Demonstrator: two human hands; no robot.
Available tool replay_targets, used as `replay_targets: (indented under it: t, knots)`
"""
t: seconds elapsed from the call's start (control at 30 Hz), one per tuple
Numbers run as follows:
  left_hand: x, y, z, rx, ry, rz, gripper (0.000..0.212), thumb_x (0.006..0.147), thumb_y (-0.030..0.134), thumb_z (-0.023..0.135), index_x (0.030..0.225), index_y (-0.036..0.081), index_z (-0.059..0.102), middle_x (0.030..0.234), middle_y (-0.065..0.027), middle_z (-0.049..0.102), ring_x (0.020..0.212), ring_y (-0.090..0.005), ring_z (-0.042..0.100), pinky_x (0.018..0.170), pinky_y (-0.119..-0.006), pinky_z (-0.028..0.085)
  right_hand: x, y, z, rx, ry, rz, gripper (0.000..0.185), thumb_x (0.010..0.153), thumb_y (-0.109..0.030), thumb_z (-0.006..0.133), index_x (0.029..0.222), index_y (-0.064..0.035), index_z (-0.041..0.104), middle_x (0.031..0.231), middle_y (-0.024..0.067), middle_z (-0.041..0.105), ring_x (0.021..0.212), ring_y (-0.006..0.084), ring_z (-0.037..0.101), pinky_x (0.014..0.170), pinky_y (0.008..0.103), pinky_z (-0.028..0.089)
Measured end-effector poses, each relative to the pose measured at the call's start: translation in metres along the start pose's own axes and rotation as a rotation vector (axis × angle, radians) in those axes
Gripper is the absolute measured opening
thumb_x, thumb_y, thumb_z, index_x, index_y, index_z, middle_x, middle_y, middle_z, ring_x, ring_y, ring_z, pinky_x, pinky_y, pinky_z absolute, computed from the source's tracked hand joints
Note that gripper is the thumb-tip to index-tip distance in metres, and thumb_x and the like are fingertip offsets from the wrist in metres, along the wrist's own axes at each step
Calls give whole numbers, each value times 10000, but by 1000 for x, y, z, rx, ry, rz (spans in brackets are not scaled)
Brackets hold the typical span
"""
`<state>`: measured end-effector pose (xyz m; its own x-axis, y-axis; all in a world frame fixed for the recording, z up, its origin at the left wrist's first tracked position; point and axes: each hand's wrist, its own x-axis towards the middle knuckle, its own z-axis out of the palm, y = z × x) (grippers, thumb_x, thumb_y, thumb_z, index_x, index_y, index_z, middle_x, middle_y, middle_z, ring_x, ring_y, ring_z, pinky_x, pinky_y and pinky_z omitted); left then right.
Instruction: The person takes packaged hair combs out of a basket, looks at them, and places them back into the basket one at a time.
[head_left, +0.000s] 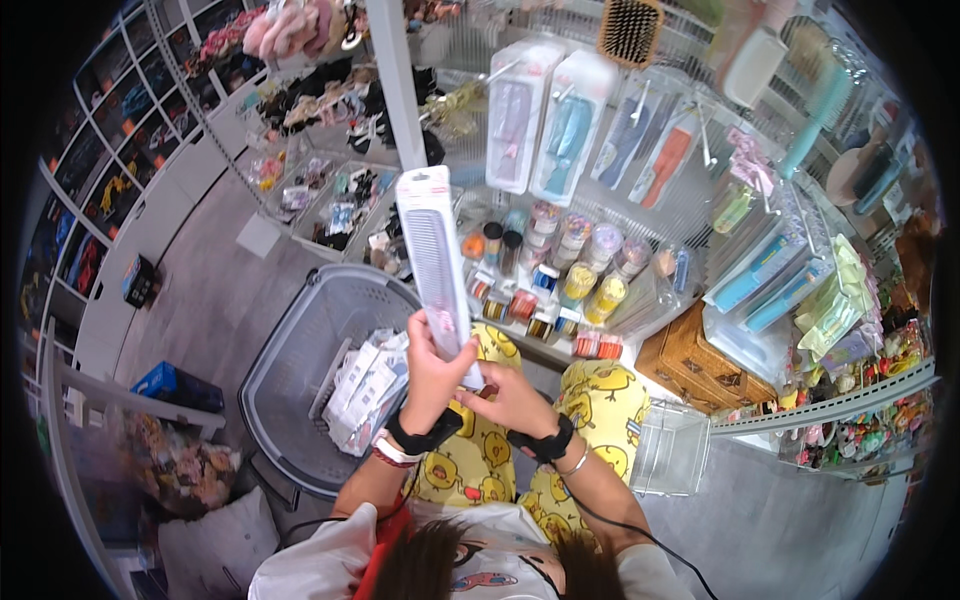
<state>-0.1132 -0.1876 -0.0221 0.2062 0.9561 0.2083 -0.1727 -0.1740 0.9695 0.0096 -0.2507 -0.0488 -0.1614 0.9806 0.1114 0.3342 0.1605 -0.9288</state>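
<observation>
A lilac comb in a clear and white blister pack (433, 262) stands nearly upright before me. My left hand (435, 375) is wrapped around its lower part, thumb across the front. At the pack's bottom end is my right hand (517, 401), with thumb and fingers bent close to it; whether they pinch it is unclear. Left of my knees, a grey plastic basket (277, 390) holds several white packets (367, 394). On the rack ahead hang more packaged combs, one purple (511, 135) and one teal (568, 142).
Tubs of hair ties (574, 232) and small spools (523, 305) crowd the shelf before my knees. Brown woven drawers (697, 360) and a clear bin (667, 450) stand at right. A white post (397, 82) rises ahead. Metal hooks jut from the rack. A cable (660, 544) runs from my right wrist.
</observation>
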Motion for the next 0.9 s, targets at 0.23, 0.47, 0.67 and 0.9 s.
replay_targets:
  t: [0.23, 0.47, 0.67, 0.9]
  knots:
    - [30, 9, 41, -12, -12, 119, 556, 747, -13, 663, 1167, 1, 298, 1080, -104, 482, 962, -138, 524, 814, -269, 442, 17, -23, -15, 289, 359, 65, 218, 826, -37, 560, 1012, 70, 521, 728, 152, 617, 626, 210, 636, 561, 300, 489]
    - [59, 19, 43, 81, -4, 305, 663, 767, 5, 656, 1292, -25, 253, 1117, -116, 490, 972, -148, 526, 827, -272, 437, 47, -28, -36, -67, 450, -85, 251, 842, -48, 520, 1034, 109, 478, 728, 245, 603, 621, 302, 641, 548, 333, 502]
    - [61, 16, 41, -38, -32, 199, 490, 883, 30, 514, 1314, -21, 288, 1081, -90, 532, 832, -83, 539, 666, -202, 448, 75, -12, -44, 469, 401, -64, 153, 925, -105, 478, 961, 42, 499, 753, 51, 585, 601, 100, 567, 534, 246, 475]
    - [48, 8, 30, -66, -65, 87, 483, 886, 23, 501, 1319, -30, 294, 1080, -86, 524, 819, -72, 538, 611, -192, 450, 84, -5, -39, 476, 412, -49, 182, 914, -139, 518, 980, 31, 530, 743, 40, 601, 594, 78, 565, 520, 228, 463]
